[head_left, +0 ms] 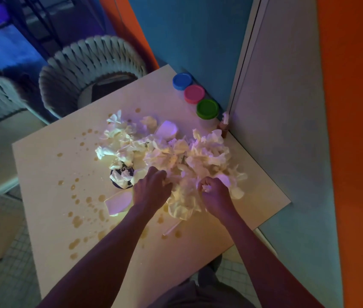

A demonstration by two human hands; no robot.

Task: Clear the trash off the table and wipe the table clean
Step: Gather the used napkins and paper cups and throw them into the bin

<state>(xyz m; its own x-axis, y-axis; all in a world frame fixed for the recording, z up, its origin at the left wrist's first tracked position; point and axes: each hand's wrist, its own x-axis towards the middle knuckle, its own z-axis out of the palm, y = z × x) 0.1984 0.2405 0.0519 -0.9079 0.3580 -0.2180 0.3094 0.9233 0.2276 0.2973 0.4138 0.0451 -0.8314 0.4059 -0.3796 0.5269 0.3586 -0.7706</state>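
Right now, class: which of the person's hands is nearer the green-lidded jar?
Right. The right hand grips napkins below the green-lidded jar; the left hand sits farther to that jar's lower left.

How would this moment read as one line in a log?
left hand: gripping crumpled napkins | right hand: gripping napkin wad | table: brown spills, unwiped

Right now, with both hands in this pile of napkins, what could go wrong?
Dragging the crumpled napkins could smear the brown spills across the table. The straw and white cup near your left hand may get knocked off. Your right hand grips only a little.
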